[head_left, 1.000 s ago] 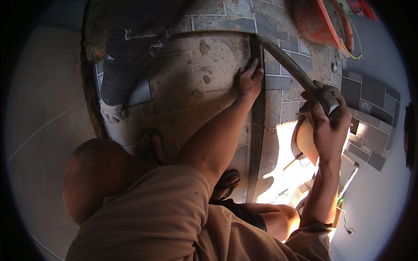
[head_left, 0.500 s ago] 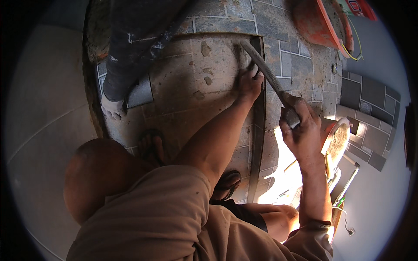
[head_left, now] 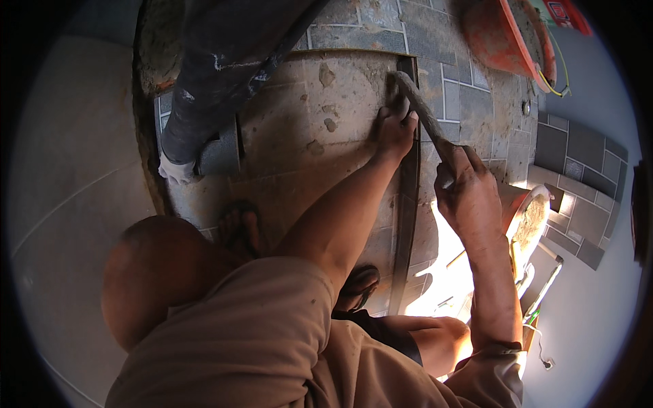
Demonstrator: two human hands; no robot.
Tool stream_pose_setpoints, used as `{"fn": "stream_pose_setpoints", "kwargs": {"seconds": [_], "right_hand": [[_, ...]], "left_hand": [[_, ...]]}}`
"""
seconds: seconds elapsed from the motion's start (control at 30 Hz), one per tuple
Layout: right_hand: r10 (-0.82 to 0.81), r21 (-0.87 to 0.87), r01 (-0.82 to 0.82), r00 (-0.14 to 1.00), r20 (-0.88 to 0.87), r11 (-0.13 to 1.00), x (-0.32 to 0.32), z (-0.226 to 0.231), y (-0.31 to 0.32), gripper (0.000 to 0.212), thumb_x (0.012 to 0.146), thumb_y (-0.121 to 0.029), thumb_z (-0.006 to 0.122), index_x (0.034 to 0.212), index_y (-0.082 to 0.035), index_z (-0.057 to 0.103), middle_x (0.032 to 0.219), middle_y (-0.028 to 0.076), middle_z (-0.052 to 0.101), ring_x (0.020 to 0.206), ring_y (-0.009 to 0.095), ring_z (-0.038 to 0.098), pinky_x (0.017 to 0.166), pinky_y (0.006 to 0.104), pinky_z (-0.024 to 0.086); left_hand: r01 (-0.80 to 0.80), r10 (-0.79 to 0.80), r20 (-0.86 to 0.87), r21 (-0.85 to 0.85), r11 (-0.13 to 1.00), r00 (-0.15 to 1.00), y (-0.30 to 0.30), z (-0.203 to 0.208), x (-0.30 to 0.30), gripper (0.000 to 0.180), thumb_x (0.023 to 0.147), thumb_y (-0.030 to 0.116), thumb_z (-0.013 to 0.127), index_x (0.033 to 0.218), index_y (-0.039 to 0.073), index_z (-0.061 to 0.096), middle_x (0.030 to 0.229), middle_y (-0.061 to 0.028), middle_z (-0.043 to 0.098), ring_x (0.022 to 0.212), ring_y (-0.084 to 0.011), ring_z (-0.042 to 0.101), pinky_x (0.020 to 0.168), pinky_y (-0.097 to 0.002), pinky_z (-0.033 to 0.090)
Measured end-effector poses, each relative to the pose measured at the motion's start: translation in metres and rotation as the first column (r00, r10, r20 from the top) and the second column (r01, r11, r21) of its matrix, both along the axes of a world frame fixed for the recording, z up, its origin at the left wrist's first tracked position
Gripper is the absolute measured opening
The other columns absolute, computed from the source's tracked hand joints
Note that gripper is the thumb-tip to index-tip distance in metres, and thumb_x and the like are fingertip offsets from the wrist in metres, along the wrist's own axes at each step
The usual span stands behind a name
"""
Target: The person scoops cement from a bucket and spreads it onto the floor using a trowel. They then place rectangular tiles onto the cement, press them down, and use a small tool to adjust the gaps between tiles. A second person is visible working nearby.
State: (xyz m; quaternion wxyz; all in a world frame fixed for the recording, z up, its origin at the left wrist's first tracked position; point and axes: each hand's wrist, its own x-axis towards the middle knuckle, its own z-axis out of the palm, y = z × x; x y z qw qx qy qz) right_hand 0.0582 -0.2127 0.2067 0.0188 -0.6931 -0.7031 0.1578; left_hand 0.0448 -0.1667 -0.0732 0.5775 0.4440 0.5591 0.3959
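In my right hand (head_left: 473, 197) is the handle of a dusty hammer (head_left: 430, 122), fingers wrapped around it. The hammer slants away to the far left, its dark end above my left hand (head_left: 396, 132). My left fingers are curled close to the floor, beside a long dark bar (head_left: 407, 183); whatever they hold is hidden. Under my left forearm lies a dusty, stained slab surface (head_left: 286, 136). At left, a co-worker's dark-sleeved arm reaches down, the white-gloved hand (head_left: 178, 170) beside a grey tile (head_left: 219, 160).
An orange bucket (head_left: 500, 41) stands at the far right on patterned tiles (head_left: 473, 102). A second container (head_left: 530, 221) holding a sandy mix is by my right forearm. Grey tile panels (head_left: 578, 204) lie at the right wall. My sandalled feet are on the floor below my arms.
The hammer's far end has shifted slightly right, and my right hand has turned, covering the handle's butt. My left hand stays low beside the bar. The co-worker's tile has tilted.
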Motion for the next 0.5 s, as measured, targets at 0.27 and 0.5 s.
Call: {"fn": "stream_pose_setpoints", "kwargs": {"seconds": [0.27,0.5], "right_hand": [[-0.58,-0.318,0.54,0.43,-0.692,0.779,-0.003,0.049,-0.075,0.06,0.095,-0.016,0.08,0.148,0.001,0.058,0.121,0.005,0.071,0.103,0.013,0.063,0.095,0.0314,0.05],[-0.457,-0.344,0.306,0.678,-0.577,0.888,-0.016,0.029,-0.136,0.025,0.077,0.002,0.079,0.099,-0.006,0.07,0.092,0.01,0.065,0.083,0.026,0.064,0.073,0.0375,0.05]], "left_hand": [[0.243,-0.087,0.326,-0.476,0.845,0.941,0.048,0.006,-0.029,0.036,0.104,0.023,0.072,0.13,-0.001,0.071,0.102,-0.0122,0.076,0.078,-0.0209,0.073,0.075,-0.0305,0.06],[0.375,-0.312,0.236,-0.308,0.874,0.92,0.115,0.006,-0.042,0.038,0.093,0.012,0.083,0.124,-0.007,0.071,0.106,-0.0205,0.078,0.091,-0.0264,0.08,0.074,-0.0327,0.066]]}}
